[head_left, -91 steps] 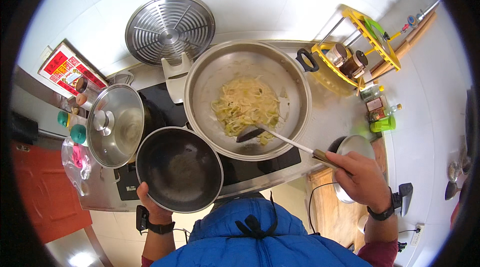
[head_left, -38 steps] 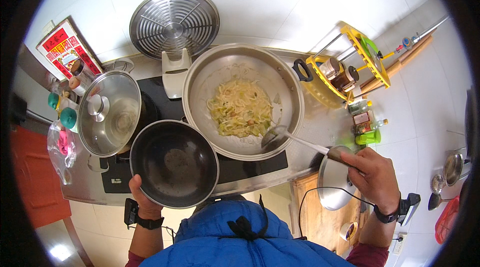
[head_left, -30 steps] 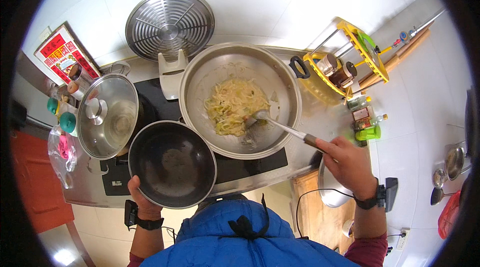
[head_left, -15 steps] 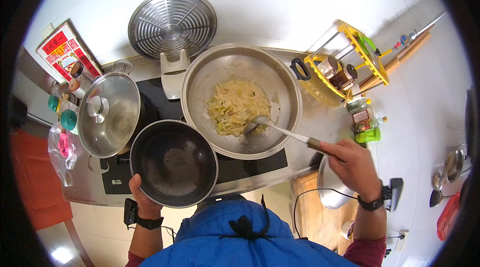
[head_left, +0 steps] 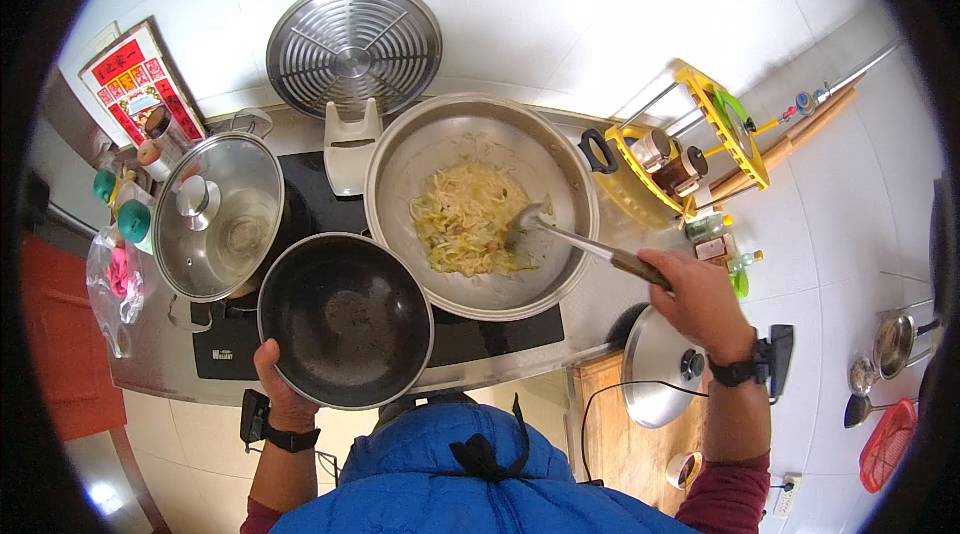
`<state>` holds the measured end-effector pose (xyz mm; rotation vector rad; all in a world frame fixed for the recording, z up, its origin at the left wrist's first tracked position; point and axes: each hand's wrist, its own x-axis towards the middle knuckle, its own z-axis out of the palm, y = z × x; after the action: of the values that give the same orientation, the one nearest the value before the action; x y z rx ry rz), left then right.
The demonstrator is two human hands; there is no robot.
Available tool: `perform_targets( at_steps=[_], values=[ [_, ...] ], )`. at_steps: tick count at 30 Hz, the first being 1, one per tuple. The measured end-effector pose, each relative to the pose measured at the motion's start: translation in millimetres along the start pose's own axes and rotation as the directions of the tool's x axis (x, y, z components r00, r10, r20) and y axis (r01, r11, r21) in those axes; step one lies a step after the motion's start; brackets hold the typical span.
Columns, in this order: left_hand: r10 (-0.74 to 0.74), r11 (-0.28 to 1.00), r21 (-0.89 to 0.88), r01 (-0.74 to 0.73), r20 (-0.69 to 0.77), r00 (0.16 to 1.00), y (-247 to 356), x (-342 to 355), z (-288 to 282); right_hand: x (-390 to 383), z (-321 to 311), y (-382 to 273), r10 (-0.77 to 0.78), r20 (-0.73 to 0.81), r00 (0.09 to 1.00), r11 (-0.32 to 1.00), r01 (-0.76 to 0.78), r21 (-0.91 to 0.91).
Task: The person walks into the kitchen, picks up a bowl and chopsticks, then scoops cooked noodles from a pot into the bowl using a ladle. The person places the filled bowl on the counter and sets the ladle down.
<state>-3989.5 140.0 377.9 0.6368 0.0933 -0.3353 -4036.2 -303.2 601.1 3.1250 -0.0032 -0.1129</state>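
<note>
My left hand (head_left: 280, 384) grips the rim of an empty black frying pan (head_left: 345, 314), held over the front of the black cooktop (head_left: 505, 332). My right hand (head_left: 690, 299) is closed round the handle of a metal turner (head_left: 600, 252), whose head rests in the food at the right side of the large steel pan (head_left: 468, 291). A pale mound of noodle-like strands with green pieces (head_left: 465, 214) lies in that pan. A steel pot (head_left: 215, 244) with a glass lid stands on the left, just behind the black pan.
A round steel rack (head_left: 350, 44) leans on the back wall beside a cream holder (head_left: 350, 164). Jars and bags (head_left: 130, 229) crowd the left end; a yellow rack (head_left: 735, 134) and bottles (head_left: 710, 229) line the right. A lid (head_left: 650, 384) sits above a wooden board (head_left: 600, 434).
My right hand and the turner have moved up, the turner's head now further into the food's right side. My left hand and the black pan appear slightly higher and further left.
</note>
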Motion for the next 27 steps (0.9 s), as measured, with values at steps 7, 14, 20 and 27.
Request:
perform_targets(
  at_steps=[7, 14, 20, 27],
  values=[
    [-0.001, 1.000, -0.002, 0.001, -0.003, 1.000, -3, 0, -3, -20, -45, 7, 0.038, 0.080, 0.996, 0.999, -0.039, 0.008],
    [-0.010, 1.000, -0.024, 0.010, 0.011, 1.000, -5, 1, -11, -3, -14, -3, -0.044, 0.004, 0.999, 0.999, 0.044, -0.022],
    [0.008, 0.999, -0.044, -0.009, -0.017, 1.000, -9, -1, -11, -20, -42, 12, 0.021, 0.075, 0.997, 0.999, -0.024, 0.036],
    [-0.002, 1.000, -0.017, 0.002, -0.023, 1.000, -6, 0, -11, -4, -4, 16, -0.064, -0.041, 0.997, 0.998, 0.064, 0.000]
  ],
)
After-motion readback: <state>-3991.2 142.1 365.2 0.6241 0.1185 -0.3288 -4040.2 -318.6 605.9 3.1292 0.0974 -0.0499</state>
